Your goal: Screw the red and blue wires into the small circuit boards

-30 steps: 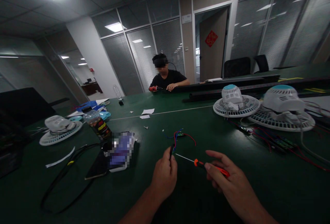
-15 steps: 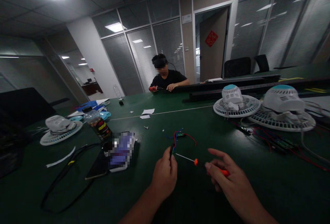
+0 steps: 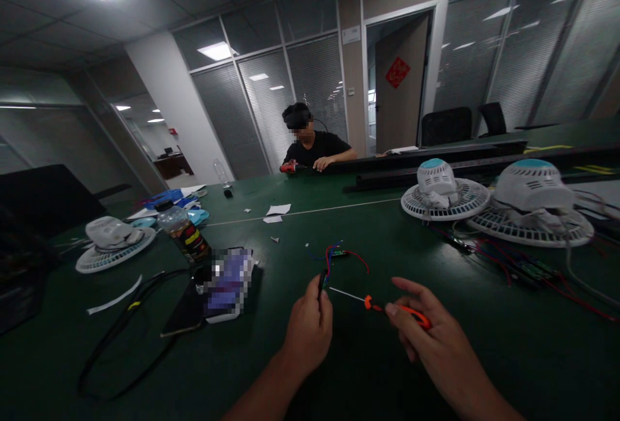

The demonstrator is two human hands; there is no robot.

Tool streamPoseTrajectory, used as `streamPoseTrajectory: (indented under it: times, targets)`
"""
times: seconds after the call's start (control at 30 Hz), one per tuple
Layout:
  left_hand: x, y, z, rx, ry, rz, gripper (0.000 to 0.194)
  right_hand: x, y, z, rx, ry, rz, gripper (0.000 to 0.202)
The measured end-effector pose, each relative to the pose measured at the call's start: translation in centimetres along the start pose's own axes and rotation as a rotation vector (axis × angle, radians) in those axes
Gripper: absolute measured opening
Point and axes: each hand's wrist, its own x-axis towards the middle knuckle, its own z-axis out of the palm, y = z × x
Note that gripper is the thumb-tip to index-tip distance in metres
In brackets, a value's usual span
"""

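Observation:
My left hand (image 3: 310, 323) is closed around a small dark part (image 3: 322, 281) that stands up between thumb and fingers. Red and blue wires (image 3: 329, 257) run from it to a small green circuit board (image 3: 339, 254) on the table. In my right hand (image 3: 426, 324) is a screwdriver (image 3: 369, 303) with an orange and black handle, pinched by thumb and fingers, the index finger raised. Its shaft points left, and the tip is close to the dark part; whether they touch is unclear.
Fan heads (image 3: 436, 192) and wired boards (image 3: 533, 269) lie at the right. A bottle (image 3: 186, 234), a phone (image 3: 184, 311), a black cable (image 3: 104, 350) and another fan head (image 3: 113, 240) are at the left. Across the table a person (image 3: 314, 146) holds a red tool (image 3: 290, 167).
The screwdriver's handle has turned about its axis in my right hand, showing more orange. My left hand is almost unmoved. The person across the table has shifted their head slightly.

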Motion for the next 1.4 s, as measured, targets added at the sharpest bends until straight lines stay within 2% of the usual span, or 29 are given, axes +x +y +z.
streamPoseTrajectory:
  times: [0.23,0.53,0.63,0.77,0.87,1.0,1.2,1.4]
  targets:
    - [-0.1,0.2,-0.1,-0.005,-0.011,0.001,0.034,-0.4,-0.6,-0.1,-0.032,-0.071,0.101,0.053]
    - [0.0,-0.3,0.2,0.003,0.002,0.008,0.034,-0.1,0.3,0.1,0.038,0.021,-0.029,0.055]
    - [-0.1,-0.3,0.3,-0.001,-0.01,0.011,0.034,-0.2,-0.2,0.0,0.06,0.012,0.032,0.056]
    - [0.0,-0.3,0.2,-0.003,-0.008,0.004,0.034,-0.2,-0.8,-0.1,-0.02,-0.021,0.11,0.055]
    - [0.1,-0.3,0.2,0.002,-0.006,-0.003,0.035,-0.1,-0.5,0.0,-0.036,-0.018,0.06,0.052]
    - [0.0,-0.4,0.2,0.01,-0.003,0.004,0.035,-0.1,0.2,0.0,-0.003,0.006,-0.038,0.057]
    - [0.1,-0.1,0.0,-0.011,-0.006,0.007,0.035,-0.3,-0.3,-0.1,-0.039,-0.075,0.095,0.053]
    - [0.1,0.0,0.0,-0.009,-0.002,-0.007,0.034,0.1,0.2,0.0,-0.055,-0.034,-0.005,0.052]
